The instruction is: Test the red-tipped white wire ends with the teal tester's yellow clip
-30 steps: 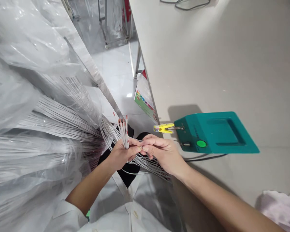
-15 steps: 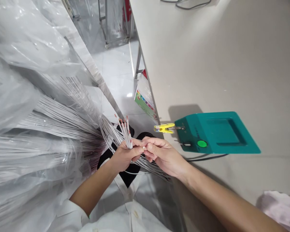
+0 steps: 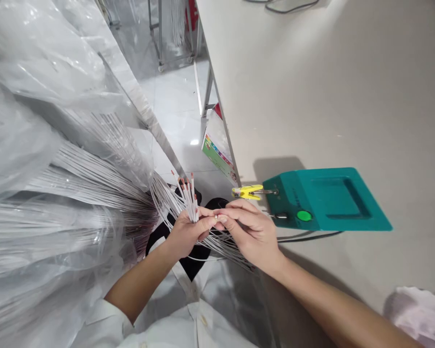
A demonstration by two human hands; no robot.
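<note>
Single head-worn view, forward and down, close over left hand [image 3: 186, 233], right hand [image 3: 253, 232], table [image 3: 329, 96]

Both bare forearms come up from the bottom and meet mid-frame. Left hand [image 3: 184, 235] is curled tight, thumb on top. Right hand [image 3: 254, 235] is pinching, fingertips [image 3: 224, 219] right up against the left thumb.

A worker's white button-front shirt [image 3: 188, 333] fills the frame's 6 o'clock edge, its placket carrying one pale button [image 3: 203, 321]. At 7 o'clock a white sleeve [image 3: 103, 316] with a stitched hem ends near the elbow. Both forearms are bare, as are the left hand [image 3: 184, 233] and right hand [image 3: 253, 233].
</note>
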